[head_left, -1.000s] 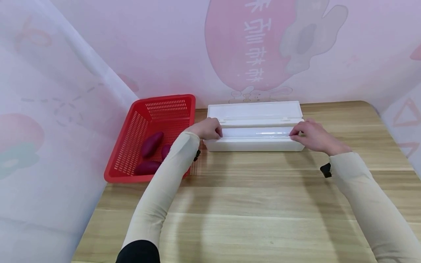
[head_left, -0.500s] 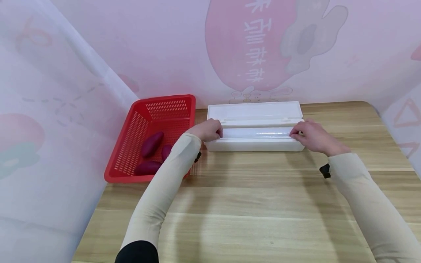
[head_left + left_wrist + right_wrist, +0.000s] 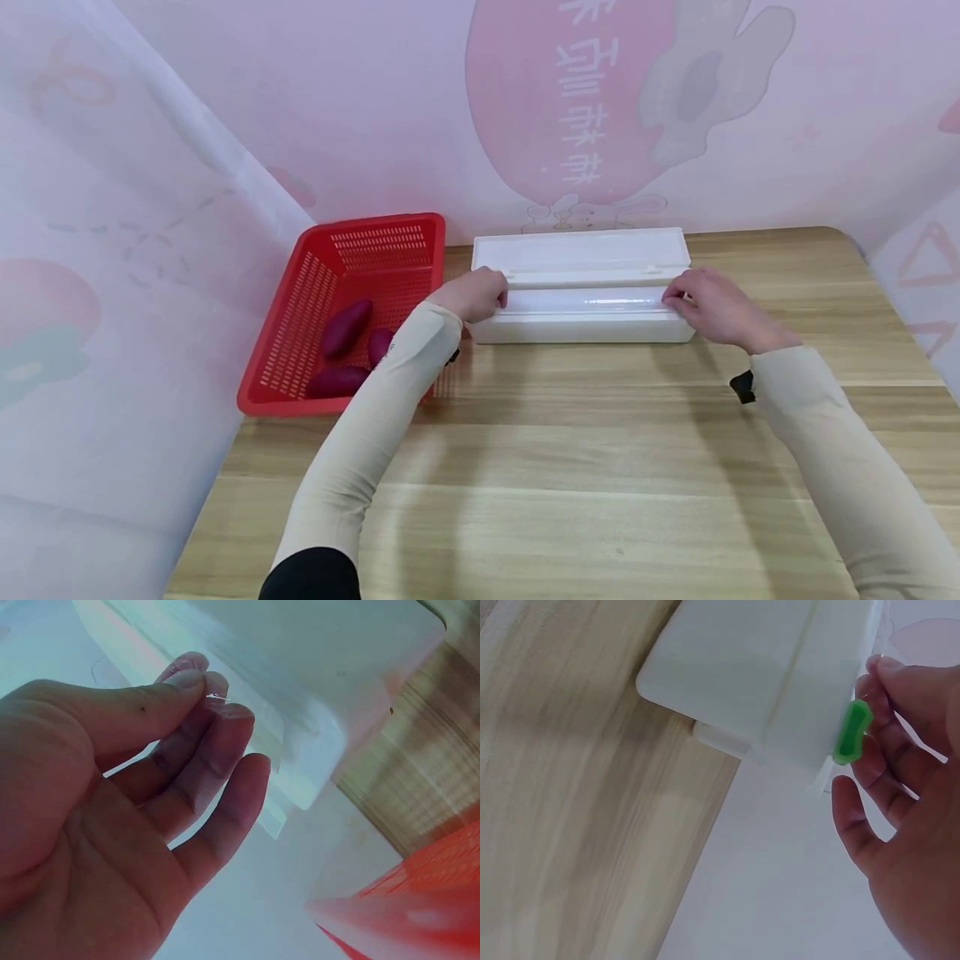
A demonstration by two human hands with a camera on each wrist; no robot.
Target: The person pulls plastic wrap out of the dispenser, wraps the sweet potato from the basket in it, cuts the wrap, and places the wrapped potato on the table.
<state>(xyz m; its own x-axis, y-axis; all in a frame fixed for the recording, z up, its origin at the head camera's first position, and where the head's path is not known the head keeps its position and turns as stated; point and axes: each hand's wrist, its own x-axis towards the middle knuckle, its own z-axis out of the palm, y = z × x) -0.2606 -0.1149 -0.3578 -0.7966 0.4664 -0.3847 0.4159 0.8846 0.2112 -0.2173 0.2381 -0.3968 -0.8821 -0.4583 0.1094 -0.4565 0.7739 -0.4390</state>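
A white cling film box (image 3: pixel 585 332) stands at the back of the table with its lid (image 3: pixel 581 250) tipped back. Clear cling film (image 3: pixel 555 300) shines along the opening. At the box's left end my left hand (image 3: pixel 474 296) pinches the film edge between thumb and fingers; in the left wrist view its other fingers are loosely bent. My right hand (image 3: pixel 712 308) pinches the film at the right end, thumb against index finger. A green slider (image 3: pixel 853 733) shows on the box beside those fingers in the right wrist view.
Left of the box, a red plastic basket (image 3: pixel 262 407) holds several purple sweet potatoes (image 3: pixel 347 327), partly covered by the left forearm. The wooden table (image 3: pixel 570 467) extends in front of the box. A printed pink backdrop (image 3: pixel 375 108) rises behind it.
Both hands keep their pinch on the film at the two ends. The right fingertips have risen slightly from the box's front edge. Box and basket stay in place.
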